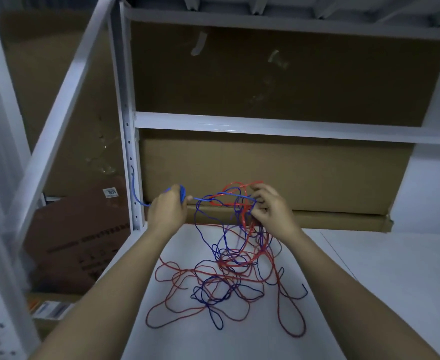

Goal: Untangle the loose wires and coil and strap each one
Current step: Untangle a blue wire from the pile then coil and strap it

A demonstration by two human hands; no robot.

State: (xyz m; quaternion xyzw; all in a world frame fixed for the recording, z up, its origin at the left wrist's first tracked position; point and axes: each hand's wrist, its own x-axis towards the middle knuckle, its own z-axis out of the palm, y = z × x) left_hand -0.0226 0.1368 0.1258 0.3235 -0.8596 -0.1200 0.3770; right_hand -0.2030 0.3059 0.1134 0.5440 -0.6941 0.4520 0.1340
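Note:
A blue wire (215, 294) and a red wire (177, 271) lie tangled in loose loops on the white shelf (182, 339). My left hand (168, 210) grips a few turns of blue wire at the shelf's far left; one blue end trails past the upright post. A taut blue strand runs from it to my right hand (272, 210). That hand pinches a raised knot of red and blue loops above the pile. More strands hang from the knot down to the shelf.
A white metal rack post (129, 152) stands just left of my left hand, with a crossbeam (265, 126) above. Flat cardboard boxes (265, 172) line the back of the shelf. More cartons (78, 242) sit on the floor at left.

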